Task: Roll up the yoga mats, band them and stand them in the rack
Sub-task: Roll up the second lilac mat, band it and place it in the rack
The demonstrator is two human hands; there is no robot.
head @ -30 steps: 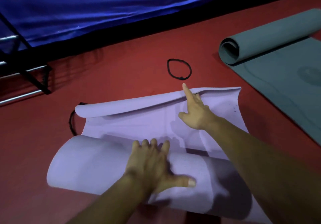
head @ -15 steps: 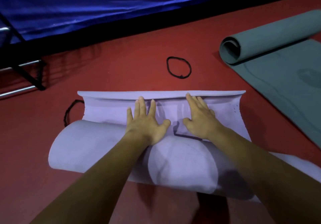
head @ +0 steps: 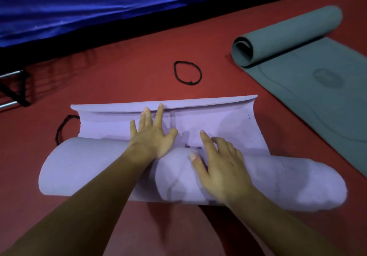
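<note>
Mostly rolled on the red floor (head: 139, 57), soft lilac foam yoga mat (head: 89, 166), short tail flat ahead. Pressed flat on the tail, left hand (head: 153, 134); spread over the roll, right hand (head: 220, 166), blurred, apparently gripping nothing. Looks light, springy, apt to uncoil: wants broad palms mid-roll.

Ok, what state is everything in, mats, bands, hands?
Purple mat: mostly rolled, short flat tail left, unbanded.
Grey mat: rolled at far end, rest flat.
Band: loose loop on floor.
Second band: on floor, partly hidden by purple mat.
Left hand: flat on tail.
Right hand: spread on roll.
</note>
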